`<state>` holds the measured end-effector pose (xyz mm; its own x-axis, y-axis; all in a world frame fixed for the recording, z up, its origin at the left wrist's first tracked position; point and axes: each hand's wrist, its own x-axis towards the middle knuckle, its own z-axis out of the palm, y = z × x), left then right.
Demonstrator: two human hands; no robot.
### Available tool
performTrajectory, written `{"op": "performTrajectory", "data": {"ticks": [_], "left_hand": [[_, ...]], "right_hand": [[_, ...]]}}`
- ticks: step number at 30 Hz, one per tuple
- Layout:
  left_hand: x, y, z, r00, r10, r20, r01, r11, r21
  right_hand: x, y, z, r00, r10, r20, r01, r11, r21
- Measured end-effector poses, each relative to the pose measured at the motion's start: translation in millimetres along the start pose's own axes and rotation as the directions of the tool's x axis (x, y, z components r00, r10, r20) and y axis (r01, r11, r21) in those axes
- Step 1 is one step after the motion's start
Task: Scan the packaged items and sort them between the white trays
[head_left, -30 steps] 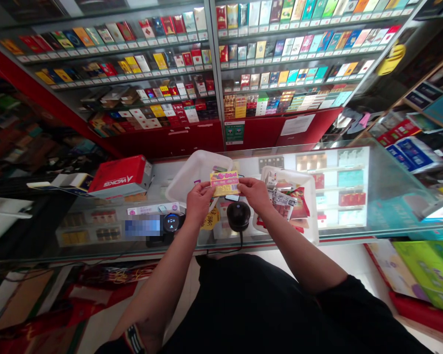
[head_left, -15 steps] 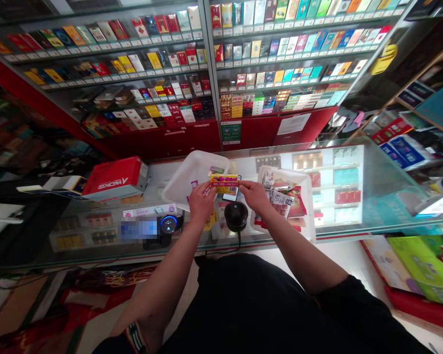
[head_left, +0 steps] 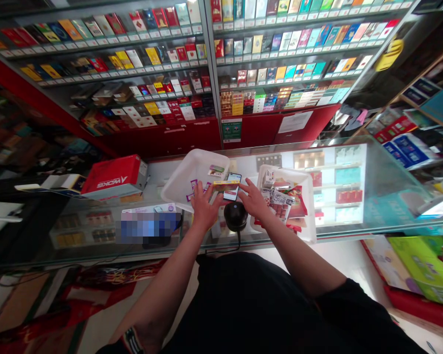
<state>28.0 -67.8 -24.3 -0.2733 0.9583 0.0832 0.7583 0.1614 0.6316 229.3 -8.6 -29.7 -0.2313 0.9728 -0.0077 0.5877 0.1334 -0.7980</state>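
Both hands meet over the glass counter (head_left: 354, 216). A small yellow packet (head_left: 226, 186) is held level between my left hand (head_left: 205, 206) and my right hand (head_left: 253, 199), each pinching one end. It hovers above a phone (head_left: 232, 186) lying on the glass, just beyond a black round scanner (head_left: 235, 216). A white tray (head_left: 186, 174) with a few small packets sits beyond my left hand. Another white tray (head_left: 308, 196) full of snack packets lies beside my right hand.
A red box (head_left: 114, 175) rests on the counter's left. A small device with a blurred area (head_left: 149, 228) stands left of the scanner. Shelves of cigarette packs (head_left: 243, 73) fill the back wall. Green cartons (head_left: 424, 265) sit at the lower right.
The yellow packet, held up facing me a second ago, has been tilted flat and lowered toward the counter above the phone. Both hands went down and forward with it.
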Motion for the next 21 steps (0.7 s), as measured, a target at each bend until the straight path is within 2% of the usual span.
{"op": "performTrajectory", "data": {"ticks": [5, 9, 13, 16, 21], "left_hand": [[-3.2, -2.8, 1.6, 1.0, 0.026, 0.0, -0.025, 0.998, -0.051], [-1.8, 5.0, -1.6, 0.999, 0.03, -0.018, -0.031, 0.994, -0.101], [0.4, 21.9, -5.4, 0.998, 0.056, -0.02, -0.058, 0.992, -0.116], [-1.0, 38.5, -4.5, 0.992, 0.128, -0.021, -0.129, 0.984, -0.119], [-8.2, 69.9, 6.9, 0.965, 0.257, 0.044, -0.248, 0.957, -0.151]], "right_hand": [[-6.1, 0.2, -2.6, 1.0, -0.017, 0.015, 0.016, 0.998, 0.059], [-9.4, -3.5, -8.8, 1.0, -0.017, -0.016, 0.018, 0.996, 0.085], [-14.1, -6.6, -20.3, 0.995, 0.001, -0.095, 0.01, 0.993, 0.12], [-19.5, -4.0, -33.0, 0.984, 0.033, -0.177, -0.005, 0.988, 0.152], [-30.8, 8.8, -59.8, 0.93, 0.125, -0.346, -0.058, 0.978, 0.198]]}}
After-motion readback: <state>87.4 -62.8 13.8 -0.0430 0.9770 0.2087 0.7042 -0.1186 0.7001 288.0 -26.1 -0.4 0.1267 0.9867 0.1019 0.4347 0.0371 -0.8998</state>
